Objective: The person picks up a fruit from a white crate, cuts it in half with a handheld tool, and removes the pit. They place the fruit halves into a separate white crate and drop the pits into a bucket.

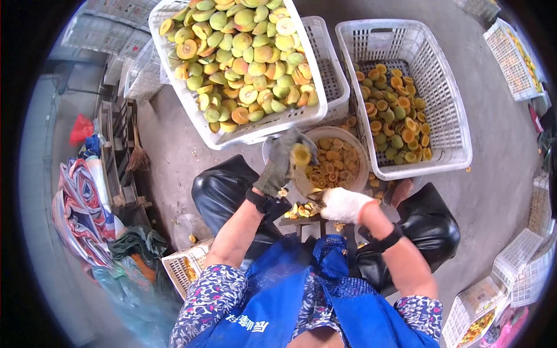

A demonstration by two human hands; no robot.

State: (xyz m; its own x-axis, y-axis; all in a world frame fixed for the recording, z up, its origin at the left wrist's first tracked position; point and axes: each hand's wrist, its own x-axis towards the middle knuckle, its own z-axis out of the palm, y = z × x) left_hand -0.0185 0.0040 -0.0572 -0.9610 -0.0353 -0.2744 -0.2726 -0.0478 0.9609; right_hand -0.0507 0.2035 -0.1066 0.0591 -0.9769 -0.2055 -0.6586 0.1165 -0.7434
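Observation:
My left hand (284, 159), in a dark grey glove, grips a yellow fruit half (301, 154) by the near side of a round tub (364, 152). Slightly blurred, the hand covers part of the tub's left rim. Inside the tub lie many yellow-orange fruit pieces (333, 159). To the right, my right hand (343, 205) wears a white glove, its fingers closed at a small dark object (316, 198) I cannot make out. Just below it are yellow scraps (301, 210) on a low surface between my knees.
A white crate (243, 137) heaped with green-orange fruit halves stands ahead, beside another white crate (400, 170) holding scooped-looking halves. A wooden pallet (119, 168), striped sheeting (84, 203) and a broom (137, 156) are at left. More crates (473, 301) line the right.

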